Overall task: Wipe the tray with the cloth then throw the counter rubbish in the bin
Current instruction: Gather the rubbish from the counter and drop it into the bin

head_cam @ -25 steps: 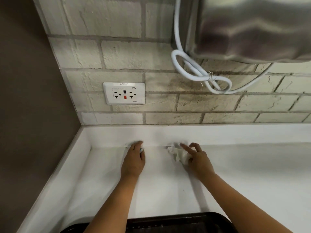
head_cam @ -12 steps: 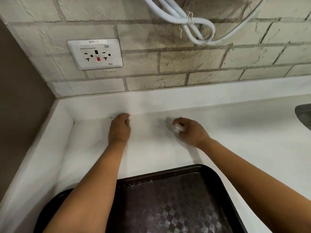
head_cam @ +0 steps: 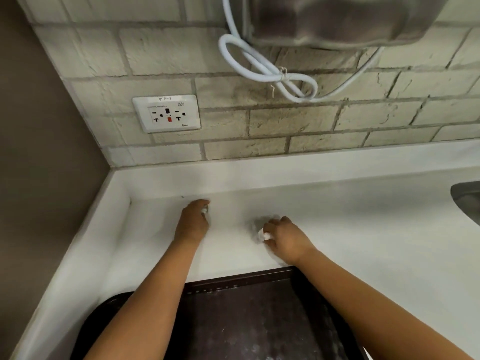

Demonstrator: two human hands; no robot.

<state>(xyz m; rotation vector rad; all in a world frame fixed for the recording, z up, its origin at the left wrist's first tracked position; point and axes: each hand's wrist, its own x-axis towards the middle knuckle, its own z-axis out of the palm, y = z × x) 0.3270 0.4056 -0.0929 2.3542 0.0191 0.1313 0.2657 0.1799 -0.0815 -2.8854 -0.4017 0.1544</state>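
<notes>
white counter (head_cam: 363, 229) runs along a brick wall (head_cam: 259, 126) with a socket (head_cam: 166, 113) and a looped cable (head_cam: 267, 71) under a steel unit (head_cam: 337, 19). my left hand (head_cam: 193, 222) is curled over a small white scrap (head_cam: 205, 210) near the back edge. my right hand (head_cam: 287, 240) is clenched on a crumpled wad (head_cam: 263, 234), resting on the counter. dark tray (head_cam: 246, 320) sits at the near edge, under both forearms. sink (head_cam: 466, 198) edge shows far right.
</notes>
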